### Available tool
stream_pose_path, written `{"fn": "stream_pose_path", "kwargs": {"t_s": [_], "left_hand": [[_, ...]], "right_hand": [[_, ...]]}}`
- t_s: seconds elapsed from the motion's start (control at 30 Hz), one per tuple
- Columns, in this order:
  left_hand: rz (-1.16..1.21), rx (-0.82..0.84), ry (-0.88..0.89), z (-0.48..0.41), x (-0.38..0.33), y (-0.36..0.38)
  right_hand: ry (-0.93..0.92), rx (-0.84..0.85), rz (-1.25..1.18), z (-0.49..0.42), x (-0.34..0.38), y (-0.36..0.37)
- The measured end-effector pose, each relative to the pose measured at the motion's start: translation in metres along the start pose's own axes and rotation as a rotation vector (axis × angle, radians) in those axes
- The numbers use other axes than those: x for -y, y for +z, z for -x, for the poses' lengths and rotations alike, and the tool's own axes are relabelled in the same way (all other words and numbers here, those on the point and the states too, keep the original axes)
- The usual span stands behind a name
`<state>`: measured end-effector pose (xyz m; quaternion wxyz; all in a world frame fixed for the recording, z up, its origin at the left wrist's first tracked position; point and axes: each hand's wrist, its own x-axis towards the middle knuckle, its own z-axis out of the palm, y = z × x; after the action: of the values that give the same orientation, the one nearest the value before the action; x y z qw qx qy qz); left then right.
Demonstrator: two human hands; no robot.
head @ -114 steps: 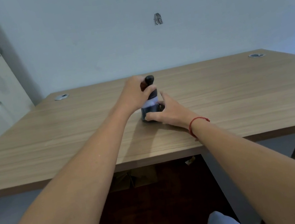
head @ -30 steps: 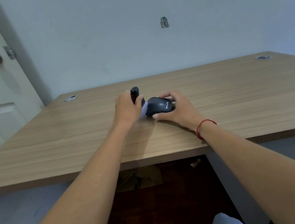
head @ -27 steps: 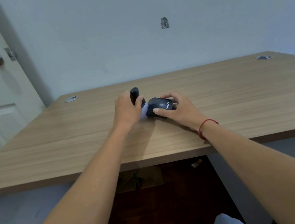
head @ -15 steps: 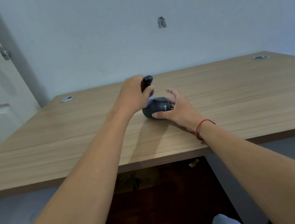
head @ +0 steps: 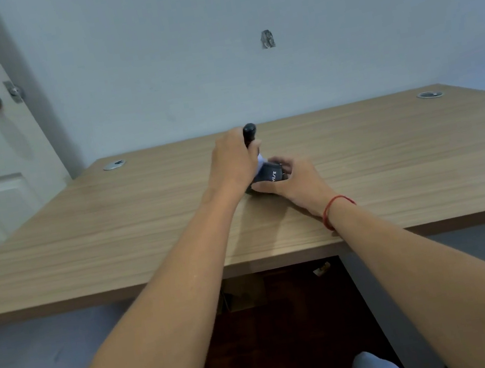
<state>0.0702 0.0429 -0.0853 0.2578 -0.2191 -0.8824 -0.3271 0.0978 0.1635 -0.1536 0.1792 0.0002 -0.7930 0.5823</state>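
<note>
The wooden table (head: 393,163) has a pale, straight-grained top with a darker front edge; a metal grommet (head: 114,165) sits in its far left corner, and a second grommet (head: 429,95) in its far right corner; near the middle a dark device (head: 270,175) rests tilted on the top, gripped by the left hand (head: 233,166) at its upper stem and by the right hand (head: 296,184) at its base; the right wrist lies on the wood.

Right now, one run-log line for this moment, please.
left grip: holds black-handled tool | right grip: holds dark device on desk
</note>
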Motion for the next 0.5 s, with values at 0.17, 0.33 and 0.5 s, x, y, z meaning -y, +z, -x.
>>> {"fn": "stream_pose_path", "kwargs": {"t_s": [0.17,0.33,0.5], "left_hand": [[0.017,0.037,0.080,-0.001,-0.001,0.004],[0.183,0.002,0.040,0.003,0.018,-0.001],[0.132,-0.057,-0.051,0.012,0.043,0.006]], "right_hand": [[0.012,0.006,0.001,-0.003,-0.003,0.001],[-0.016,0.000,0.011,-0.003,-0.004,-0.001],[-0.040,-0.018,0.092,-0.001,-0.001,0.003]]}}
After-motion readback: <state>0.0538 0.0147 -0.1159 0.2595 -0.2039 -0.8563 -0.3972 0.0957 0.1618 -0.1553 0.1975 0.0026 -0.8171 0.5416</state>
